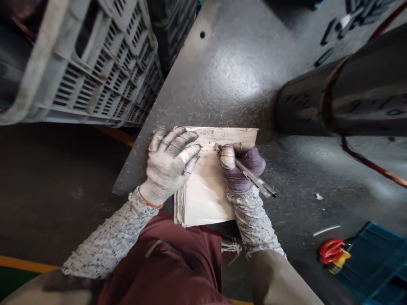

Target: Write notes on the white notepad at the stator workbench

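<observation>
An open notebook [208,190] with handwritten lines near its top lies at the edge of the metal table. My left hand [170,159], in a whitish glove with taped fingers, rests flat on the page's left side, fingers slightly spread. My right hand [238,165], in a purple glove with a taped finger, is closed around a pen [256,180]. The pen's clear barrel slants out behind the hand toward the lower right. Its tip is close to the written lines, partly hidden by the fingers.
A grey plastic crate [95,84] stands at the upper left. A dark cylinder [346,93] with chalk-like marks lies on the metal table [216,97] at right, a brown cord around it. Lower right are a blue crate [375,258] and a red-handled tool [332,250]. Small black pieces [329,31] lie at the back.
</observation>
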Demonstrator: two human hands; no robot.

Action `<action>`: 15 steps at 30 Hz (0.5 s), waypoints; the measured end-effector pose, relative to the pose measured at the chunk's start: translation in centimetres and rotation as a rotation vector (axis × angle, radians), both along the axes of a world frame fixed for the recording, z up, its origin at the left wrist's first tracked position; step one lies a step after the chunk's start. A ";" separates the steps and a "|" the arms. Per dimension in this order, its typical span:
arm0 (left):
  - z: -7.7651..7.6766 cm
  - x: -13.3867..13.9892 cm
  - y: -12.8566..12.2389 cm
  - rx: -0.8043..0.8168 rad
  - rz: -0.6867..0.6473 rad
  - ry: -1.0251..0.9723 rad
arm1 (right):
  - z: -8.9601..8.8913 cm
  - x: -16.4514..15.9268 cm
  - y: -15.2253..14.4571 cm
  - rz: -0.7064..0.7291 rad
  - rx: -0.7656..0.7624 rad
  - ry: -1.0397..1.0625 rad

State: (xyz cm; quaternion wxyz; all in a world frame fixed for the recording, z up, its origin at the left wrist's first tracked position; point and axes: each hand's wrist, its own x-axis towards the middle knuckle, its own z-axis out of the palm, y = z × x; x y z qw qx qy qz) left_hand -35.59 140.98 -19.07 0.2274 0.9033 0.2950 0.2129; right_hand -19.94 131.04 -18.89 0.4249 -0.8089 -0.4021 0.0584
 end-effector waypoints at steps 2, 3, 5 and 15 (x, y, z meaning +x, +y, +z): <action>0.0 0.1 0.0 -0.027 0.008 0.005 | 0.1 0.0 0.1 -0.027 0.040 -0.015; -0.1 0.1 0.0 -0.039 0.010 0.014 | 0.0 0.0 0.2 -0.074 0.076 -0.009; -0.3 0.3 0.0 -0.058 0.013 0.041 | -0.3 0.1 0.6 -0.206 0.175 0.061; -1.8 0.4 0.7 -0.145 0.191 0.120 | 3.2 0.2 -0.2 -0.088 -0.072 0.868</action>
